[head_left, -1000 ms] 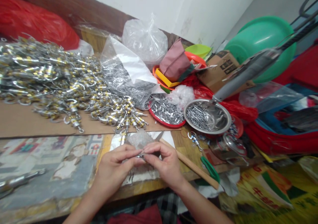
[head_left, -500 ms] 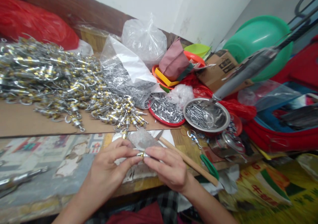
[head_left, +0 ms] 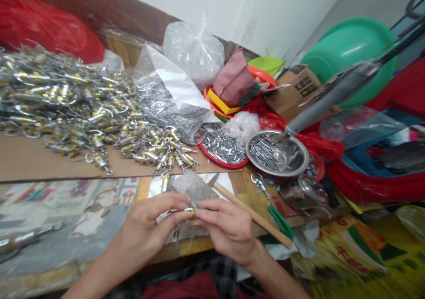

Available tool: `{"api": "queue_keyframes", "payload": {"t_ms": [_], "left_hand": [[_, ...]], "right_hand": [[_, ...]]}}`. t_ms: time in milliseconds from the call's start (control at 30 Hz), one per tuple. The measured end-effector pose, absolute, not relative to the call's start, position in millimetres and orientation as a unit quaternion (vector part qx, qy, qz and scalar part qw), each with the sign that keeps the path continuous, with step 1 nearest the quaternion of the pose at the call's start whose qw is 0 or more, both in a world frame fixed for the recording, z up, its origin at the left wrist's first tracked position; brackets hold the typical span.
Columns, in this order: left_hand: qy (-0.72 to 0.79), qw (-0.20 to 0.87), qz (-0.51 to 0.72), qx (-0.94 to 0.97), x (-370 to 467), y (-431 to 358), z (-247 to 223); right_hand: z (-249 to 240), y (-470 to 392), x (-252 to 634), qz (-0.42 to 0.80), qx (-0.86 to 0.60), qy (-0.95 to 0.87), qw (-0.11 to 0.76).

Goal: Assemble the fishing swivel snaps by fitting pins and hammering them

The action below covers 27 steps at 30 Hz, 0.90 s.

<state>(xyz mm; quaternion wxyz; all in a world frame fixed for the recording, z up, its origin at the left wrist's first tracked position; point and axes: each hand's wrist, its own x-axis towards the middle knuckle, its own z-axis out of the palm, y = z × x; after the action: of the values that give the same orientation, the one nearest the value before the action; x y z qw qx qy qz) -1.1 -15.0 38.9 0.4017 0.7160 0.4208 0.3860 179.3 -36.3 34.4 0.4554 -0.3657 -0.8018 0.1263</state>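
From the head view, I see both forearms slant inward over the desk (head_left: 246, 193). The left hand (head_left: 148, 221) pinches a small silver-and-yellow metal piece (head_left: 190, 210) between thumb and forefinger; the right hand (head_left: 229, 228), fingers curled, grips its other end, near a grey block (head_left: 195, 185).

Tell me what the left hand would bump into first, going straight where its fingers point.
The left hand would probably meet the right hand first, just past the small silver-and-gold metal piece between them, though depth is unclear.
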Motion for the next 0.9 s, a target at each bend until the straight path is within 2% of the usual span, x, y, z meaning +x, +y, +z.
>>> {"api": "queue_keyframes", "payload": {"t_ms": [167, 300, 367, 433, 467, 500, 567, 700, 900], "left_hand": [[0.506, 0.564, 0.411, 0.507, 10.1, -23.1, 28.6], [0.493, 0.622, 0.433, 0.428, 14.0, -26.8, 20.5], [0.489, 0.635, 0.431, 0.415, 14.1, -25.8, 18.4], [0.485, 0.651, 0.419, 0.407, 14.6, -23.9, 18.3], [0.483, 0.658, 0.414, 0.402, 15.2, -22.9, 18.8], [0.482, 0.663, 0.413, 0.396, 16.0, -21.9, 19.6], [0.479, 0.671, 0.411, 0.388, 17.7, -20.1, 21.1], [0.475, 0.685, 0.399, 0.383, 18.0, -16.7, 19.8], [0.452, 0.706, 0.415, 0.354, 14.8, -11.2, 12.1]], "right_hand": [[37.2, -36.9, 169.7, 0.232, -0.449, -0.712, 0.488], [42.3, -25.8, 176.6, 0.310, -0.475, -0.716, 0.407], [45.0, -7.0, 190.2, 0.265, -0.523, -0.727, 0.356], [45.7, 20.6, 208.7, 0.124, -0.627, -0.708, 0.301], [44.9, 36.1, 218.4, 0.049, -0.687, -0.685, 0.237], [43.0, 51.6, 227.2, 0.029, -0.710, -0.672, 0.208], [36.6, 79.0, 240.1, 0.022, -0.733, -0.662, 0.157], [19.8, 108.5, 244.4, 0.034, -0.736, -0.667, 0.110], [10.1, 111.5, 249.5, 0.039, -0.723, -0.676, 0.135]]}}
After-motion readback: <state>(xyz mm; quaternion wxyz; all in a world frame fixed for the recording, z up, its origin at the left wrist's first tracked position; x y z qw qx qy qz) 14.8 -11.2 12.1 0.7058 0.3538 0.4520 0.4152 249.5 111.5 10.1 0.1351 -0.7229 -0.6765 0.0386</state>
